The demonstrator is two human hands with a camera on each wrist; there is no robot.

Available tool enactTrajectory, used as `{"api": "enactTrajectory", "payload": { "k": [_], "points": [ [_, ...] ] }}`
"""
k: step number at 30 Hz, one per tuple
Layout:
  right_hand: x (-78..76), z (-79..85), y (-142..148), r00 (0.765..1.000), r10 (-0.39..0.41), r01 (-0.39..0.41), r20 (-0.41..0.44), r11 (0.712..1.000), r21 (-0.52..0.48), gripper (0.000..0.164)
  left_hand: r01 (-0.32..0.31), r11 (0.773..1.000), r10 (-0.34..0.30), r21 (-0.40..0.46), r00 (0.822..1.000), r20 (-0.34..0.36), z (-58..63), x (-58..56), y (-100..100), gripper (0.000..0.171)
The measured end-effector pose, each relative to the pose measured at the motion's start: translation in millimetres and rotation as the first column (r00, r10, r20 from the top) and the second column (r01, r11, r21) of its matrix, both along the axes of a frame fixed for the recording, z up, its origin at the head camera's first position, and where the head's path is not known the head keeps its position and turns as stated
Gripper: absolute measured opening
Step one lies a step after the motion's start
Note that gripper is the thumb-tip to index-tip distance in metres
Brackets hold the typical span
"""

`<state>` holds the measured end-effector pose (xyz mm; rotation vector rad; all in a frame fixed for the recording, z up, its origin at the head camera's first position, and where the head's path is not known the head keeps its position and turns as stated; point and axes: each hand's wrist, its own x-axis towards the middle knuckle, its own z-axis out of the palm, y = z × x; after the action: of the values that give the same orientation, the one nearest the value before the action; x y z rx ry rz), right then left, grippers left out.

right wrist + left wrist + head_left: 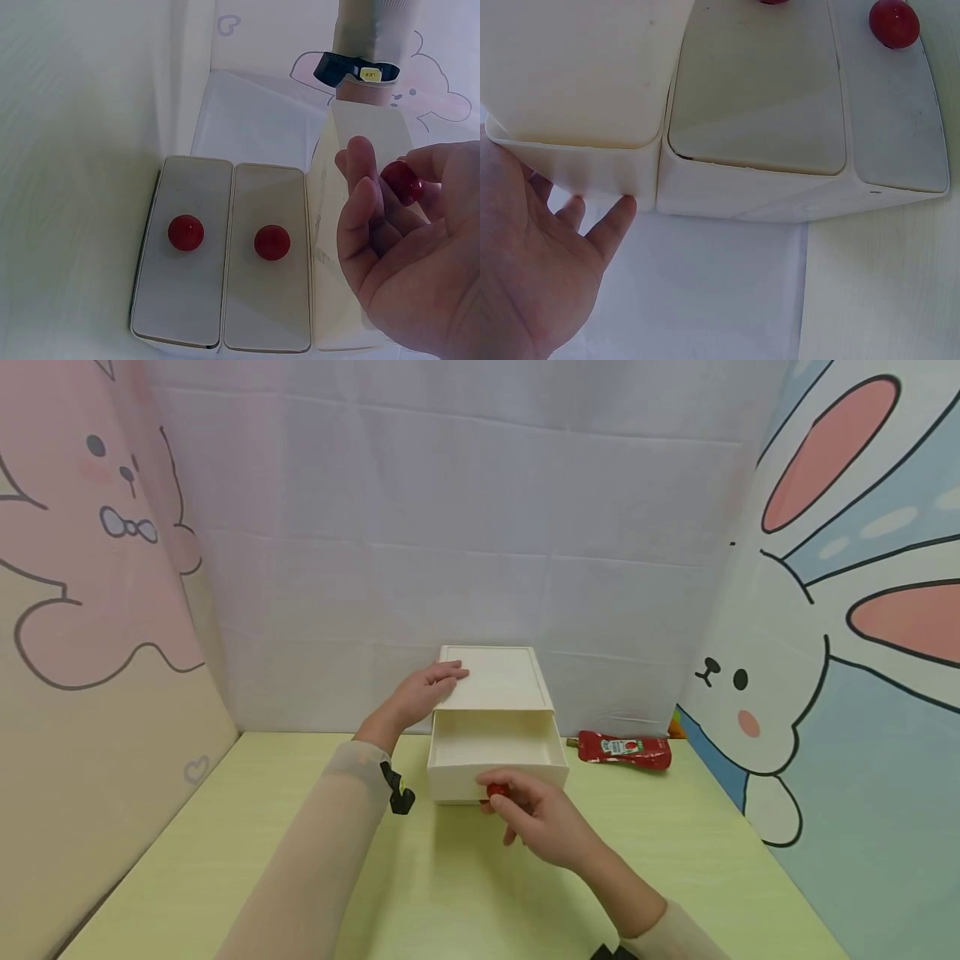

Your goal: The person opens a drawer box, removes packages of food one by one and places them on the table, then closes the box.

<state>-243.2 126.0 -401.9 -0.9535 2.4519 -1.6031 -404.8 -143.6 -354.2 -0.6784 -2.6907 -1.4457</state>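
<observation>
A small white drawer cabinet point(501, 678) stands on the table against the back cloth, its top drawer point(456, 782) pulled out and the inside showing bare. My right hand point(546, 820) pinches that drawer's round red knob point(403, 183) between thumb and fingers. Across the cabinet's upper left edge rests my left hand point(418, 697), with fingers extended over the top. In the left wrist view, its fingertips point(622, 208) touch the white side. Two lower drawers, closed, each carry a red knob point(186, 232) in the right wrist view; the head view hides them.
A red ketchup pouch point(624, 752) lies on the pale green table point(285, 860) right of the cabinet. White cloth point(450, 510) hangs behind. Panels printed with cartoon animals point(750, 693) stand at both sides.
</observation>
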Motion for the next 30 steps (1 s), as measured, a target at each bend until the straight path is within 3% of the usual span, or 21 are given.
{"api": "enactTrajectory", "payload": {
  "k": [30],
  "points": [
    [-29.2,0.8,-6,0.997,-0.08,0.08,0.018,0.997,0.002,0.031,-0.019,1.0,0.019,-0.008,1.0,0.007,0.1,3.9,4,0.049]
  ]
}}
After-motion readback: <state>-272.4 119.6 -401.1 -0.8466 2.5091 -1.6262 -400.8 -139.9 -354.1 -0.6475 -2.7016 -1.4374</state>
